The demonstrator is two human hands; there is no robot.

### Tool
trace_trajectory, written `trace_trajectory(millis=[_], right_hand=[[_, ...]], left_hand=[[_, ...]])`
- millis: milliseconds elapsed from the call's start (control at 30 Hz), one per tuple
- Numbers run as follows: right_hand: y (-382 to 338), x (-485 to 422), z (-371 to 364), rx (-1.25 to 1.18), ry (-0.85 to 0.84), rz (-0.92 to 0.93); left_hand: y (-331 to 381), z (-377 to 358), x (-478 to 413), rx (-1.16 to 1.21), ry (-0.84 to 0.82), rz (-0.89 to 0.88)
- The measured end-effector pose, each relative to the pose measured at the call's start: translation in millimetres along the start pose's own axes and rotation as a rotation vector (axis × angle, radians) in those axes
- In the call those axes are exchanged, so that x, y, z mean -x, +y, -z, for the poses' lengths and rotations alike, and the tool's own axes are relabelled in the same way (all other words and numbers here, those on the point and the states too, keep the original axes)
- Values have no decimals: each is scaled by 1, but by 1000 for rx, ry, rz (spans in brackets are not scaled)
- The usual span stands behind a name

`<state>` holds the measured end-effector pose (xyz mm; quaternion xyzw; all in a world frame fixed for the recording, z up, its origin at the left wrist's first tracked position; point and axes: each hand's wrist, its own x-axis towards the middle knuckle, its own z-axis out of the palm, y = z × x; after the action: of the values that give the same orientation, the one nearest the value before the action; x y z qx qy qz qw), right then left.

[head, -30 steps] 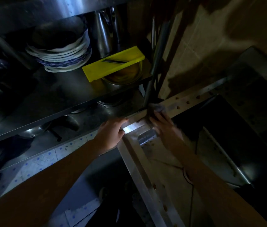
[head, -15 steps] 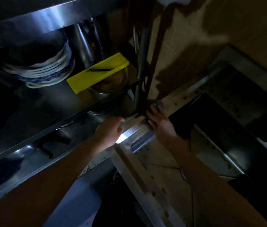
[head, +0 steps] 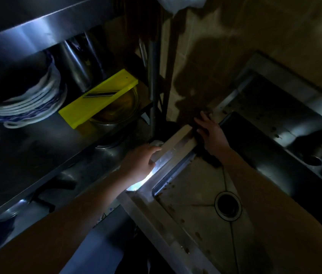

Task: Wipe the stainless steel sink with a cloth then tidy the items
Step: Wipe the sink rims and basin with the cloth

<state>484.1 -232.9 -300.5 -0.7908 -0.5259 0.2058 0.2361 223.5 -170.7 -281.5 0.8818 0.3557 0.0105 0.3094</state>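
Sink (head: 186, 224) rim runs from 7 to 1 o'clock between 2 hands. Right hand (head: 212, 133) lies flat, fingers spread, at the far corner, nearer the dark cloth (head: 212, 162) below its wrist. Left hand (head: 139, 162) curls over the rim's outer edge.

We see the sink (head: 201, 224) at right, its drain (head: 227, 206) in the basin floor. Left hand (head: 139, 163) rests on the sink's left rim, right hand (head: 212, 135) at the basin's far left corner. Shelf rack (head: 37, 139) stands left of the sink. On its shelf: stacked plates (head: 25, 103) at left, slicer board (head: 99, 97) lying across a bowl (head: 116, 113) at the right edge, metal cups (head: 81, 64) behind.
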Motion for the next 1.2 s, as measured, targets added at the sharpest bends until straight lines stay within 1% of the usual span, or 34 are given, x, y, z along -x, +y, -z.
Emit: trace_trajectory(millis=[100, 167, 267, 367, 533, 700, 900, 1100, 1200], right_hand=[[-5, 7, -13, -16, 14, -20], [-8, 17, -23, -4, 27, 25], [-9, 28, -26, -13, 2, 106], [0, 18, -13, -15, -26, 116], [19, -15, 11, -62, 86, -41], [36, -39, 26, -60, 120, -133], [35, -33, 16, -105, 145, -136], [39, -28, 12, -112, 103, -65], [49, -46, 25, -122, 135, -135]], left_hand=[[6, 4, -18, 27, -18, -25], [11, 5, -33, 11, -12, -19], [16, 1, -52, -38, -10, -48], [22, -2, -69, -34, -30, -76], [33, -1, -98, -85, -98, -118], [39, -5, -117, -137, -144, -136], [49, -4, -140, -63, -96, -172], [60, -13, -157, -61, -133, -202], [62, -14, -164, -77, -134, -212]])
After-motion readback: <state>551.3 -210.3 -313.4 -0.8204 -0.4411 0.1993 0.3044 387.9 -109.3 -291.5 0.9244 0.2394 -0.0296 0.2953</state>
